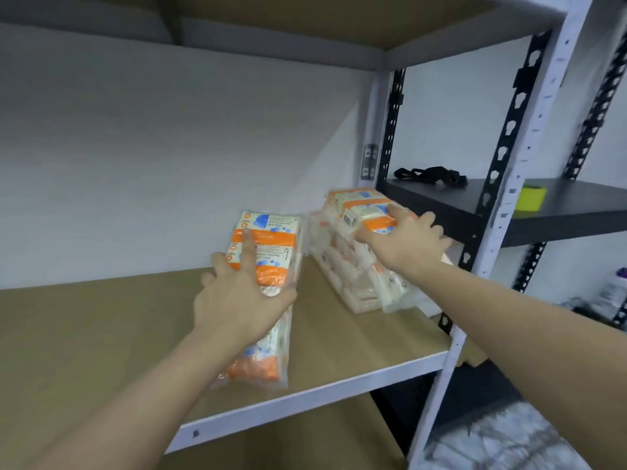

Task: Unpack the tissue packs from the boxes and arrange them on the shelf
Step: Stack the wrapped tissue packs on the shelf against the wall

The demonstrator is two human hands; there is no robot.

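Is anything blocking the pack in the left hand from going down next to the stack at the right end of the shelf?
Nothing visible does. The left hand holds a tissue pack, and bare shelf board lies between it and the stack of tissue packs under the right hand.

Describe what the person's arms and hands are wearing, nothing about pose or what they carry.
Both forearms are bare as far as the head view shows: no sleeves or cuffs come into the picture. The left hand and right hand wear no gloves, and no watch, bracelet or ring is visible on either.
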